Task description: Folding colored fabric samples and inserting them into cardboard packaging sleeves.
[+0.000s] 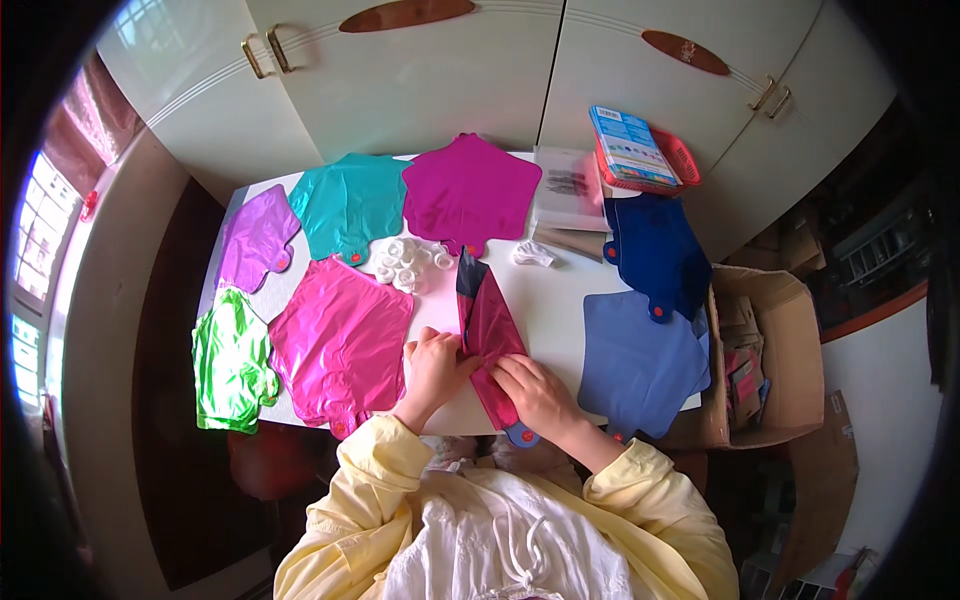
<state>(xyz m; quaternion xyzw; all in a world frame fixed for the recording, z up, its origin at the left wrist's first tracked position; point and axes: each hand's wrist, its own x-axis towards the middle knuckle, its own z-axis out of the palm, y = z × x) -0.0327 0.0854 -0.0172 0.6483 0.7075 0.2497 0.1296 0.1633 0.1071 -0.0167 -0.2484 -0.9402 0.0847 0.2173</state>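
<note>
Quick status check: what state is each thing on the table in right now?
Red foil balloon: deflated, folded lengthwise, pressed under both hands.
Left hand: flat on the red balloon's edge.
Right hand: pressing its lower end.
Pink balloon: deflated, spread flat.
Green balloon: deflated, crumpled.
Magenta balloon: deflated, flat.
Cardboard box: open.
Cupboard doors: closed.

A white table [545, 300] is standing against a row of cream cupboards [420, 90], their doors carrying brass handles [265, 52] and oval brown plates [405, 14]. Daylight is pouring in through a window [35, 230] on the left, behind a pink curtain [85, 125]. At the table's right edge an open cardboard box [780, 350] is sitting on the dark floor [190, 480]. Further right, wooden shelving [880, 250] is lying in shadow.
</note>
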